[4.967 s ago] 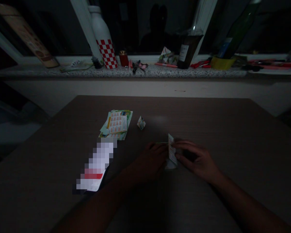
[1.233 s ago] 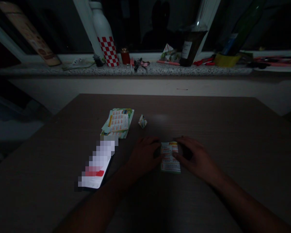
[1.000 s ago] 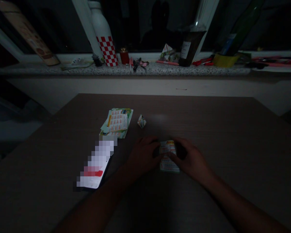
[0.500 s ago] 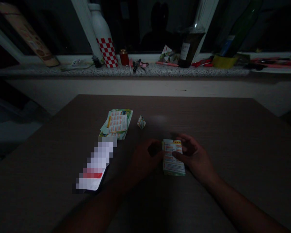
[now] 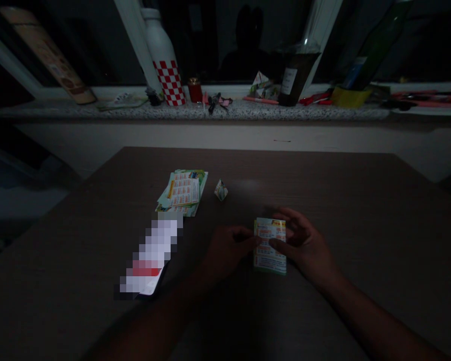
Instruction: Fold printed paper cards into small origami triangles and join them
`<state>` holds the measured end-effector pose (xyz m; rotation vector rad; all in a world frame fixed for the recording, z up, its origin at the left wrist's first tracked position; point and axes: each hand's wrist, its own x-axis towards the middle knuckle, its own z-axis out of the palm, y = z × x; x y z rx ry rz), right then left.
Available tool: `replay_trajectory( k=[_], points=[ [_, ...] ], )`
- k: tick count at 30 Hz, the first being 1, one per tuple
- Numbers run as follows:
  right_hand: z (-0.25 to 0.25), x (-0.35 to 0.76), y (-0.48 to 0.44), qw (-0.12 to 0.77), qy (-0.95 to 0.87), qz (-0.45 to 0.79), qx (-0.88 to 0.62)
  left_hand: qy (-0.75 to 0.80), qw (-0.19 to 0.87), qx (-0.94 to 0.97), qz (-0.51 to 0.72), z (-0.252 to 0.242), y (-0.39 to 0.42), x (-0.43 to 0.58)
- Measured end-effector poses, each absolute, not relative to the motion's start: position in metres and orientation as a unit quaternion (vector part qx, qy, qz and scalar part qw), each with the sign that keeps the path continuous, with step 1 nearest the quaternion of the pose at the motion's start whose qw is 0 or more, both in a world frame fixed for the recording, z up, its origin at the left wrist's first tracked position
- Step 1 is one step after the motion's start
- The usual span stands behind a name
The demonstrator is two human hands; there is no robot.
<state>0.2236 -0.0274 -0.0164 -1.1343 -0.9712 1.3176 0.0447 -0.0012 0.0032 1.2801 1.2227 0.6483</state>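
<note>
1. We see a folded paper (image 5: pixel 270 259) above the near middle of the table (image 5: pixel 361 200), between two hands; five seconds ago, one flap stood upright.
2. The left hand (image 5: pixel 225 250) pinches its left edge and the right hand (image 5: pixel 310 243) its right, thumbs on the printed face; we cannot tell whether it touches the wood-grained tabletop.
3. We note thin, rectangular layers with orange-and-dark print, partly covered by the thumbs.
4. Beyond the left hand, we find a small pointed paper shape (image 5: pixel 221 191), a loose stack of similar sheets (image 5: pixel 184 193) and a lit, pixelated phone (image 5: pixel 150 255).
5. Behind, we see a checkered bottle (image 5: pixel 166 65) and a dark cup (image 5: pixel 295 82) on a speckled sill (image 5: pixel 135 113).
</note>
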Motion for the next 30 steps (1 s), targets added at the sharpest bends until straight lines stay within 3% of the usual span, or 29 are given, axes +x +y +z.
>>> replay_trajectory(
  k=[7, 30],
  points=[
    [-0.015, 0.222, -0.025, 0.523, -0.395, 0.604, -0.453, 0.520, 0.585, 0.548, 0.296, -0.004, -0.001, 0.044],
    [-0.015, 0.223, -0.026, 0.507, -0.411, 0.585, -0.481, 0.505, 0.564, 0.577, 0.306, -0.008, -0.004, 0.045]
  ],
)
